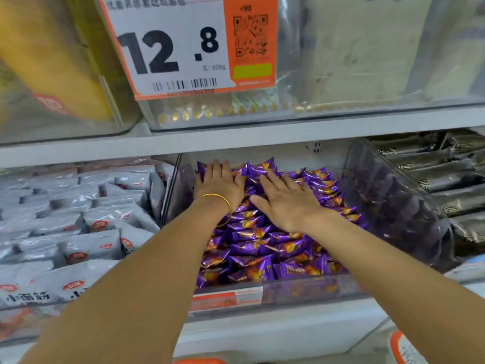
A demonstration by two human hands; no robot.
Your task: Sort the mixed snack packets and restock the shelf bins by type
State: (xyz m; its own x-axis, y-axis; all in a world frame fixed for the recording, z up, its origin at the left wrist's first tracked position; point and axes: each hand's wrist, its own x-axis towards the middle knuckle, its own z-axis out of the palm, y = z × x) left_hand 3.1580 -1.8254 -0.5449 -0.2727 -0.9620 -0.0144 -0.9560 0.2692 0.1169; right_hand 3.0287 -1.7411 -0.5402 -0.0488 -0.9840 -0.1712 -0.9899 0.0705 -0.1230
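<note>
**Now left hand and right hand lie flat on the purple snack packets**

We see our two hands side by side in the middle clear bin on the lower shelf, both palm-down on the heap of purple snack packets that fills it. The left hand's fingers are straight and close together, touching the packets at the back of the bin. The right hand's fingers are straight and slightly spread, angled toward the left hand. Neither hand grips anything. A gold bangle sits on our left wrist.

In the neighbouring bin on the left we see white packets with round red logos. On the right, dark grey packets are stacked beyond the clear wall. Above the shelf board, an orange-edged price tag reads 12.8 and carries a QR code and a barcode. A smaller orange label sits on the front of the purple packets' bin.
</note>
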